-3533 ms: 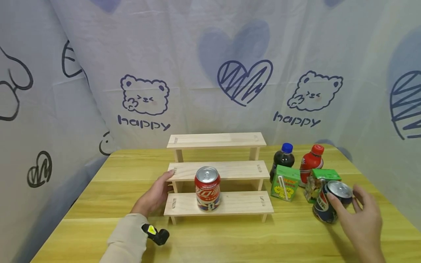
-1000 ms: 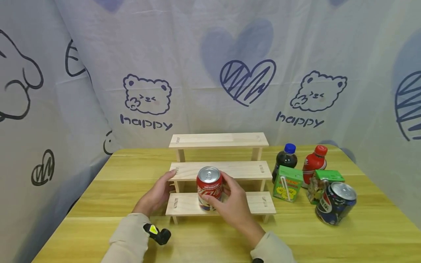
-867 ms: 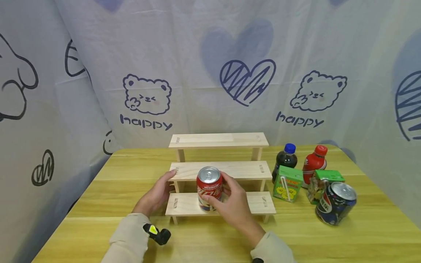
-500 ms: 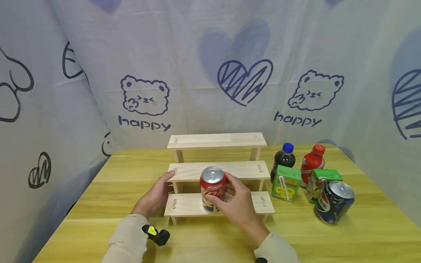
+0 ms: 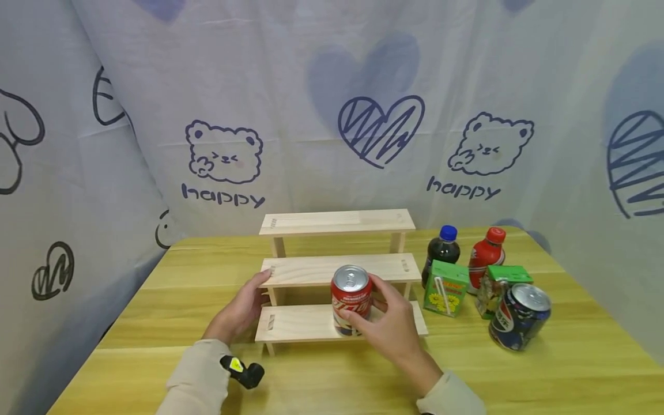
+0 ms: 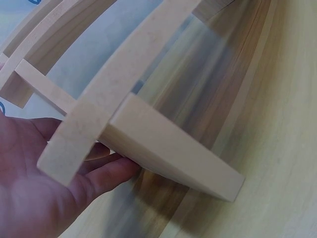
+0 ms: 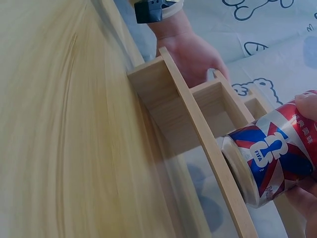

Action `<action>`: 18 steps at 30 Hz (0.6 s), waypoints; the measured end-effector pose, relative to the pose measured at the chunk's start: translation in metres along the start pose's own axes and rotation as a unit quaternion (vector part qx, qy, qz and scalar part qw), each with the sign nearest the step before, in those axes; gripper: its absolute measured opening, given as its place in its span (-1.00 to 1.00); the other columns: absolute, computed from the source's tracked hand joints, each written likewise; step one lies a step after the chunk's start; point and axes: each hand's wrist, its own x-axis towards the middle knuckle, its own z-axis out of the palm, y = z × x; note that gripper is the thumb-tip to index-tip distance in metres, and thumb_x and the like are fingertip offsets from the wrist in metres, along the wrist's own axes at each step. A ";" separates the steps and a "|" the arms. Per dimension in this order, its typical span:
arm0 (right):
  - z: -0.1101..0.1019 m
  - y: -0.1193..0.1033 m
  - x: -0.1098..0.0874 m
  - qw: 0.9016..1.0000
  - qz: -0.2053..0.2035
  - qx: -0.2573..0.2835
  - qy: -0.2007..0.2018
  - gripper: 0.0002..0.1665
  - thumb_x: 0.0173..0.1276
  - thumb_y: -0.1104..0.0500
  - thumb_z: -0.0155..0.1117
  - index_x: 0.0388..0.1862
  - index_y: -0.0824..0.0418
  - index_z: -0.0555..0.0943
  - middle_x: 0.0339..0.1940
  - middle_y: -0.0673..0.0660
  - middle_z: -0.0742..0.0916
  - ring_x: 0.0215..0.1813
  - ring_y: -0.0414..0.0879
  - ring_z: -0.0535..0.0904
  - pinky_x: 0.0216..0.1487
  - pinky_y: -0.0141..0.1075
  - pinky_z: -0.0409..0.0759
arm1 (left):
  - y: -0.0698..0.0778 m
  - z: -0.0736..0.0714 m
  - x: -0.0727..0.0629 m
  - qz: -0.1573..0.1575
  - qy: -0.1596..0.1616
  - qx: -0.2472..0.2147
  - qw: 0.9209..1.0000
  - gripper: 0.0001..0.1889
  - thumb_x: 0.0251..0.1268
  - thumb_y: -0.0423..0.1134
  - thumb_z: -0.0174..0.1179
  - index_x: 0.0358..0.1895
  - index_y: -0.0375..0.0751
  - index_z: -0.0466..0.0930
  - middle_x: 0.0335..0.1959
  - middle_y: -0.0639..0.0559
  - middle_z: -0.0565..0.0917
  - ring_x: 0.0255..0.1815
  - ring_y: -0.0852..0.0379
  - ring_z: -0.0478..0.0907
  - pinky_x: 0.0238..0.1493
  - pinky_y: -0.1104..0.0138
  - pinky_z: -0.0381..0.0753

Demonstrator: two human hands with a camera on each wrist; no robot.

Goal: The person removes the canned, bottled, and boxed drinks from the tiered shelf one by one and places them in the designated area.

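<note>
A red Coca-Cola can (image 5: 351, 302) stands upright on the lowest step of a three-tier wooden display shelf (image 5: 306, 323). My right hand (image 5: 394, 328) grips the can from its right side, thumb across the front. In the right wrist view, the base of the can (image 7: 267, 153) is at the front board's edge. My left hand (image 5: 241, 308) holds the left end of the shelf, its thumb on the middle step. In the left wrist view, fingers of the left hand (image 6: 44, 173) reach behind the shelf's side support (image 6: 173, 148).
Right of the shelf stand a dark bottle with a blue cap (image 5: 442, 251), a red bottle (image 5: 486, 256), a green drink carton (image 5: 445, 288) and another green carton (image 5: 500, 282). A dark Pepsi can (image 5: 519, 320) leans before them. Printed cloth (image 5: 311, 173) hangs behind the table (image 5: 321, 383).
My right hand went from the Pepsi can to the red can, then shifted it rightward along the lowest step. The left hand has kept its place on the shelf.
</note>
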 end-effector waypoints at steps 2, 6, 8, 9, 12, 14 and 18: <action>-0.004 0.001 -0.001 1.000 0.006 -0.002 0.001 -0.12 -0.11 -0.01 0.59 0.21 0.21 0.47 0.09 0.15 0.61 0.03 -0.02 0.62 -0.05 -0.35 0.61 | -0.001 -0.001 0.000 0.001 -0.001 0.001 1.000 -0.26 0.38 0.26 -0.29 0.47 -0.08 -0.12 0.41 -0.30 0.08 0.40 -0.32 0.10 0.36 -0.10 0.14; -0.014 0.004 -0.003 1.000 0.022 -0.006 0.003 -0.12 -0.09 0.01 0.59 0.23 0.22 0.45 0.09 0.15 0.60 0.05 -0.01 0.60 -0.04 -0.31 0.61 | -0.001 -0.001 -0.001 0.002 -0.006 -0.001 1.000 -0.25 0.38 0.25 -0.31 0.47 -0.11 -0.14 0.41 -0.31 0.08 0.40 -0.33 0.10 0.35 -0.11 0.15; -0.019 0.007 -0.003 0.999 0.033 -0.010 0.004 -0.12 -0.08 0.02 0.58 0.24 0.22 0.44 0.10 0.15 0.60 0.06 0.00 0.60 -0.04 -0.30 0.61 | -0.001 -0.001 -0.001 0.000 -0.005 -0.002 1.000 -0.26 0.38 0.26 -0.30 0.47 -0.10 -0.13 0.41 -0.31 0.09 0.39 -0.33 0.10 0.35 -0.10 0.15; -0.021 0.008 -0.003 0.999 0.039 -0.012 0.005 -0.11 -0.08 0.02 0.58 0.24 0.22 0.43 0.10 0.16 0.60 0.06 0.01 0.60 -0.04 -0.29 0.62 | 0.000 -0.001 -0.001 0.000 -0.005 -0.004 1.000 -0.26 0.38 0.25 -0.30 0.47 -0.09 -0.12 0.41 -0.30 0.09 0.39 -0.32 0.10 0.35 -0.10 0.15; -0.028 0.012 -0.003 0.999 0.053 -0.013 0.006 -0.11 -0.06 0.05 0.57 0.26 0.24 0.41 0.13 0.18 0.58 0.08 0.05 0.59 -0.04 -0.28 0.61 | 0.000 -0.001 -0.001 -0.001 -0.007 -0.003 1.000 -0.27 0.38 0.25 -0.30 0.47 -0.09 -0.13 0.41 -0.30 0.08 0.40 -0.32 0.09 0.35 -0.10 0.15; -0.034 0.014 -0.003 0.998 0.058 -0.017 0.009 -0.11 -0.06 0.08 0.57 0.27 0.24 0.40 0.14 0.20 0.57 0.08 0.08 0.59 -0.04 -0.27 0.61 | 0.000 0.000 -0.001 -0.002 -0.006 -0.004 1.000 -0.27 0.38 0.25 -0.29 0.47 -0.08 -0.12 0.41 -0.29 0.08 0.40 -0.32 0.09 0.36 -0.10 0.14; -0.044 0.016 -0.004 0.997 0.069 -0.029 0.017 -0.12 -0.04 0.12 0.56 0.27 0.26 0.39 0.16 0.25 0.55 0.06 0.17 0.60 -0.05 -0.20 0.62 | 0.001 -0.001 -0.001 -0.002 -0.006 -0.001 1.000 -0.25 0.37 0.28 -0.29 0.47 -0.07 -0.13 0.42 -0.29 0.07 0.41 -0.32 0.08 0.36 -0.11 0.12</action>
